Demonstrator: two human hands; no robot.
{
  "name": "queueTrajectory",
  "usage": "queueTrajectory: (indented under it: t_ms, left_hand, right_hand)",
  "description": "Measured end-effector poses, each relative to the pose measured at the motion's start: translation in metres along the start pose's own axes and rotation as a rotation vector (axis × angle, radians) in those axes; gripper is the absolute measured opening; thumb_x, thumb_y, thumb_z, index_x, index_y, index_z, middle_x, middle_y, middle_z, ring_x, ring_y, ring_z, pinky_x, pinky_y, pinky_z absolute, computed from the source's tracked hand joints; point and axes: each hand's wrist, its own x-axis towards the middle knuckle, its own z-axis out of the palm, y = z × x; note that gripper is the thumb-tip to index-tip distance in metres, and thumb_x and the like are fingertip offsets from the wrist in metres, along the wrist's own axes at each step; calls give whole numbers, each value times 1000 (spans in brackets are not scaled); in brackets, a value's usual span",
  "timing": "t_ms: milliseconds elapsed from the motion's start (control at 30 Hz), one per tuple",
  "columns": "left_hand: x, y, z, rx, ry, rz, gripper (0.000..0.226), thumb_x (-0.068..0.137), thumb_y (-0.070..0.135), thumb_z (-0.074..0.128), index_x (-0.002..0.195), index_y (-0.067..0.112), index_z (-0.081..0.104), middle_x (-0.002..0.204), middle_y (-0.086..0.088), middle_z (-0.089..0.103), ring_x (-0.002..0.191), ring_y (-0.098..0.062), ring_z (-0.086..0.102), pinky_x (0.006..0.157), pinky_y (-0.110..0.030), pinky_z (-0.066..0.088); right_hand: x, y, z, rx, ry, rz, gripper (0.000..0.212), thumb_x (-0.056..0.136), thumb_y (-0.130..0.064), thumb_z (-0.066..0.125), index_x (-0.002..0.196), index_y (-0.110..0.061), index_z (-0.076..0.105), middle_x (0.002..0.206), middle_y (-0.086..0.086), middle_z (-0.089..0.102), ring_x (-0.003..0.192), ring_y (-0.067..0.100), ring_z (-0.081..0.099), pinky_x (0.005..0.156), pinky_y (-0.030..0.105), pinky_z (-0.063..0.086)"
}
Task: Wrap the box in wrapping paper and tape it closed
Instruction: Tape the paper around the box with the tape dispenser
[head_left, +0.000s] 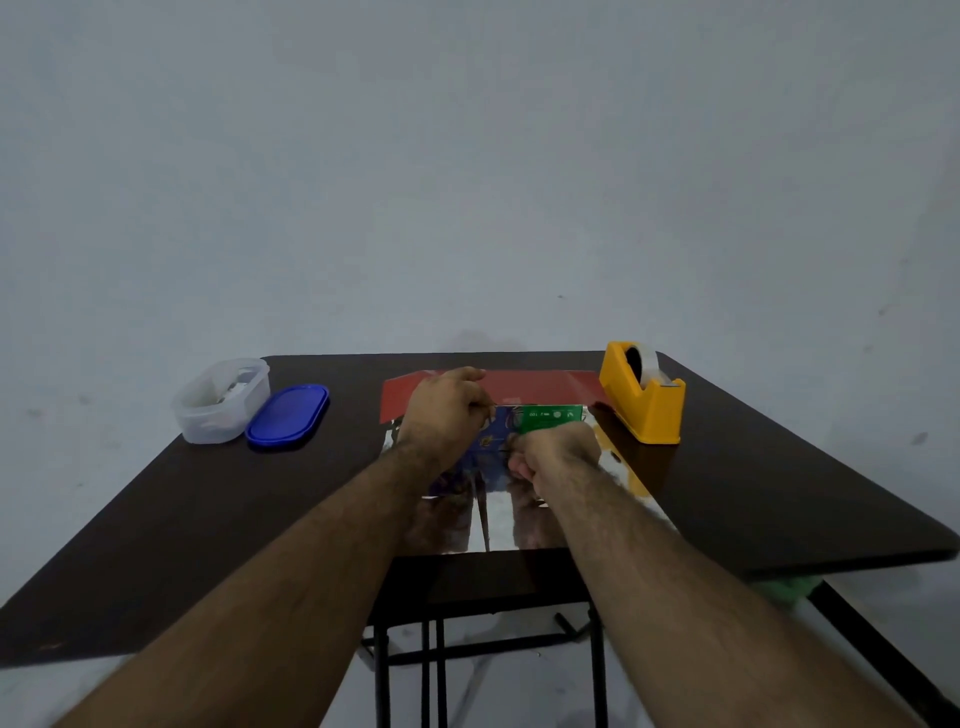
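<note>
both forearms reach forward over the near edge of the dark table (753, 499) and meet at its middle. left hand (445, 415): back of hand up, fingers curled down onto the far-left part of the box (519, 431); whether they clamp it or only rest there cannot be told. right hand (556, 451): fingers curled into a loose fist at the box's near-right side, knuckles toward the camera; what they pinch, if anything, is hidden. the box, blue and green printed, lies flat on the wrapping paper (530, 387), mid-table and nearer the far edge. paper shows a red face beyond the box, toward the far edge, and a shiny reflective face toward the near edge. yellow tape dispenser (641, 397) stands by the far right corner, just beside the paper. clear plastic container (221, 401) sits at the far left corner, its blue lid (287, 415) lying flat just beside it. plain pale wall (467, 156) behind the table; black metal table legs (436, 670) visible below the near edge.
</note>
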Motion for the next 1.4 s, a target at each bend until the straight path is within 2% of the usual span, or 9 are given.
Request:
queueTrajectory:
  t_ms: [67, 200, 300, 367, 500, 767, 1000, 1233, 1400]
  left_hand:
    - [0, 0, 1, -6, 0, -2, 15, 95, 12, 72, 101, 16, 86, 146, -1, 65, 121, -18, 66, 104, -36, 54]
    - [0, -1, 1, -5, 0, 12, 14, 94, 13, 74, 100, 16, 86, 146, -2, 65, 121, -18, 67, 103, -34, 53]
    - [0, -3, 1, -5, 6, 23, 14, 94, 15, 74, 100, 17, 86, 145, -2, 66, 119, -18, 67, 101, -31, 52]
    - [0, -3, 2, -7, 4, 28, 14, 95, 15, 74, 101, 18, 86, 145, -2, 66, 120, -18, 67, 102, -32, 52]
    - [1, -4, 3, 0, 6, 35, 15, 95, 15, 72, 99, 18, 86, 145, -3, 66, 122, -18, 66, 100, -29, 51]
    - [2, -4, 2, 14, 15, 33, 15, 94, 14, 73, 96, 19, 87, 144, -1, 67, 120, -17, 68, 98, -30, 52]
    - [3, -3, 1, 9, -24, 2, 15, 96, 18, 73, 104, 20, 86, 147, 0, 64, 125, -16, 64, 105, -30, 51]
    - [8, -2, 0, -125, -17, -123, 26, 87, 12, 83, 113, 13, 80, 146, 2, 64, 120, -16, 65, 107, -35, 54]
    - [6, 1, -1, -138, 4, -112, 25, 83, 17, 88, 107, 19, 81, 148, 8, 61, 127, -12, 60, 101, -19, 42]
  right_hand:
    - [1, 0, 0, 27, -31, -24, 10, 87, -2, 72, 84, -7, 64, 69, 10, 65, 54, 21, 59, 51, 31, 52]
    - [-8, -8, 7, -323, 430, -395, 21, 84, -24, 84, 92, -13, 68, 82, 1, 72, 68, 19, 67, 52, 29, 51]
    - [-17, -13, -2, -522, 428, -853, 22, 89, -30, 82, 108, -23, 74, 101, -7, 73, 89, 17, 67, 69, 31, 55]
    - [-11, -18, -6, -677, 354, -955, 30, 93, -33, 79, 122, -26, 78, 114, -6, 74, 107, 18, 67, 85, 34, 58]
    - [-4, -27, -14, -969, 268, -955, 31, 94, -41, 77, 124, -31, 79, 112, -1, 70, 115, 26, 59, 91, 39, 53]
    - [-3, -17, -28, -1155, 427, -1056, 41, 94, -53, 71, 127, -28, 76, 103, 0, 66, 104, 26, 57, 84, 40, 50]
    - [-8, -22, -21, -1152, 292, -1090, 42, 100, -48, 59, 139, -38, 68, 106, -4, 55, 116, 25, 51, 98, 41, 43]
    - [-4, -19, -46, -1074, 353, -1135, 45, 90, -57, 74, 123, -28, 79, 96, -3, 61, 102, 25, 57, 84, 40, 48]
    - [3, -33, -81, -875, 469, -1045, 32, 92, -50, 71, 107, -25, 83, 92, 2, 70, 92, 28, 64, 75, 37, 52]
